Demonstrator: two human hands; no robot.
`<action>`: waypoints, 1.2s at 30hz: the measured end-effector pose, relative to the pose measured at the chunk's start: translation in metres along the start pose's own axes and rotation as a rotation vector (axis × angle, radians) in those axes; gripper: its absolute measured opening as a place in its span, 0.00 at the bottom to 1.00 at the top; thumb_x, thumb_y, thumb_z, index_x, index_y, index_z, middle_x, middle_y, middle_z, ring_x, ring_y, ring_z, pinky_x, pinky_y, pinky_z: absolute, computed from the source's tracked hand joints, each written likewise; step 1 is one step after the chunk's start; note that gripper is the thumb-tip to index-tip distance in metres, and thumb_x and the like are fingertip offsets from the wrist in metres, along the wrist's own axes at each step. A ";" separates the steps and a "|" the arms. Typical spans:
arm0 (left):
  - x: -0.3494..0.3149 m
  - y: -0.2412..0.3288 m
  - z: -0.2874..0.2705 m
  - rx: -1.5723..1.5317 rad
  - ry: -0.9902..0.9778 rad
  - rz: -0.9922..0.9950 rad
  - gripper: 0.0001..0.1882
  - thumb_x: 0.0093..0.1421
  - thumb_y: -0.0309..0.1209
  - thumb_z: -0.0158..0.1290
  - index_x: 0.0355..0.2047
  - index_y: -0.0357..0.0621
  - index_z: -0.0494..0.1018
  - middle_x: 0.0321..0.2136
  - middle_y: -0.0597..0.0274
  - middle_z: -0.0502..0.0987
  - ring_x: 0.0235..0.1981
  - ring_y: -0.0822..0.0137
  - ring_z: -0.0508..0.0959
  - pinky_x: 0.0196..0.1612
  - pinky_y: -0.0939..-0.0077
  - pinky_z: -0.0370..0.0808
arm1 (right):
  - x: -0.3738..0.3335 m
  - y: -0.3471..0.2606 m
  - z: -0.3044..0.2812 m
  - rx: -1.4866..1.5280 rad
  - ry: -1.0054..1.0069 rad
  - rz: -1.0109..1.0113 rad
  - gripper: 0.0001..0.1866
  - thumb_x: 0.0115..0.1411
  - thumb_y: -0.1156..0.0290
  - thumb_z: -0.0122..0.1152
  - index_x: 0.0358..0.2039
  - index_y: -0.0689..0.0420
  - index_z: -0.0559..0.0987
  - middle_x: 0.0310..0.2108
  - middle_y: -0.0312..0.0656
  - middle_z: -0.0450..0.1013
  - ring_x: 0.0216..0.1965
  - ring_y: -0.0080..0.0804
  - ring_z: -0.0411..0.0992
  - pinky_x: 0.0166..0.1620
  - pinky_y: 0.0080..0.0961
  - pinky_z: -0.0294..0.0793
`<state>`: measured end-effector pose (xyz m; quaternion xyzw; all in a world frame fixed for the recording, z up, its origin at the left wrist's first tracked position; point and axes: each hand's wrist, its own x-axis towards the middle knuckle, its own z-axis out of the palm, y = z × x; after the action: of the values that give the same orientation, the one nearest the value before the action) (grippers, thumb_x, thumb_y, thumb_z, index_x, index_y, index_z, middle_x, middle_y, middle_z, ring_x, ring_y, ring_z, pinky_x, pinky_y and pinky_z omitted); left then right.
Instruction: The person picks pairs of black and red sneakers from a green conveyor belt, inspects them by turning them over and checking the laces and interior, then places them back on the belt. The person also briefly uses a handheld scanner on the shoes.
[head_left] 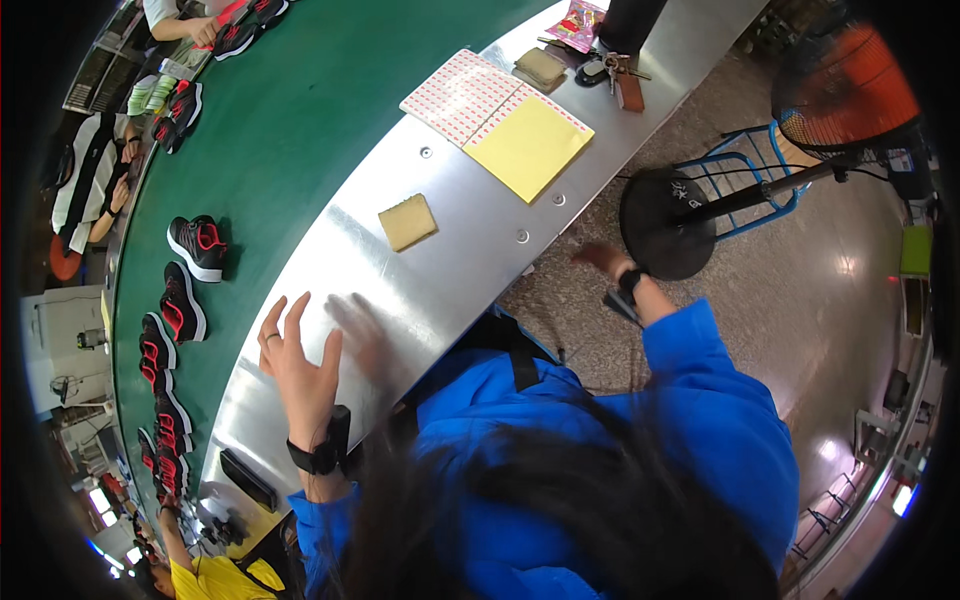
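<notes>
My left hand [303, 362] is over the metal ledge [330, 280], fingers spread and nothing in them. Its blurred reflection shows in the metal beside it. Beyond it, on the green belt [290, 130], stand several black sneakers with red linings and white soles; the nearest are a sneaker [200, 248] and another just below it [183, 303]. My right hand [604, 259] is out past the ledge's edge, above the floor near a round black fan base [665, 225]. Motion and shadow smear its fingers, and I see nothing plainly held in it.
A tan sponge-like block [408, 222] lies on the ledge. Farther along are a sheet of red-marked stickers [470, 95], a yellow pad [530, 145], another tan block [540, 68] and keys [618, 70]. A fan [850, 90] stands right. Co-workers' hands [203, 30] work across the belt.
</notes>
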<state>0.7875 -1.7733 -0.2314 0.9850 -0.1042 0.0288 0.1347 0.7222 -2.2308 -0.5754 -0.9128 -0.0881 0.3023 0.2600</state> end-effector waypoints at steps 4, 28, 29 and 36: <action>0.005 0.040 0.009 -0.199 -0.013 0.154 0.19 0.55 0.30 0.60 0.49 0.50 0.76 0.56 0.52 0.67 0.59 0.53 0.64 0.60 0.57 0.59 | -0.105 -0.025 0.075 0.118 -0.398 0.288 0.19 0.61 0.55 0.57 0.49 0.47 0.82 0.48 0.43 0.78 0.50 0.45 0.75 0.53 0.37 0.72; -0.013 0.182 0.026 -1.059 -1.276 0.795 0.22 0.74 0.43 0.35 0.34 0.38 0.70 0.28 0.57 0.77 0.31 0.59 0.78 0.39 0.65 0.73 | -0.171 -0.251 -0.221 1.036 0.474 -0.318 0.21 0.72 0.57 0.46 0.49 0.64 0.74 0.32 0.45 0.78 0.20 0.17 0.69 0.16 0.09 0.61; -0.011 0.180 0.010 -1.268 -1.268 0.654 0.24 0.74 0.45 0.36 0.32 0.38 0.70 0.27 0.57 0.77 0.31 0.62 0.79 0.37 0.68 0.75 | -0.153 -0.249 -0.198 0.924 0.447 -0.407 0.22 0.71 0.56 0.48 0.49 0.64 0.75 0.35 0.45 0.78 0.26 0.20 0.73 0.22 0.11 0.67; 0.040 0.120 -0.111 -1.600 -0.890 0.246 0.31 0.72 0.56 0.31 0.30 0.41 0.67 0.32 0.43 0.80 0.28 0.56 0.85 0.16 0.74 0.78 | -0.113 -0.242 -0.060 1.173 -0.211 -0.159 0.20 0.63 0.50 0.59 0.38 0.56 0.83 0.37 0.36 0.79 0.41 0.28 0.75 0.40 0.32 0.74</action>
<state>0.7980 -1.8645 -0.0897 0.5010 -0.2391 -0.4189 0.7185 0.6663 -2.0867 -0.3494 -0.5726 0.0002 0.3689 0.7322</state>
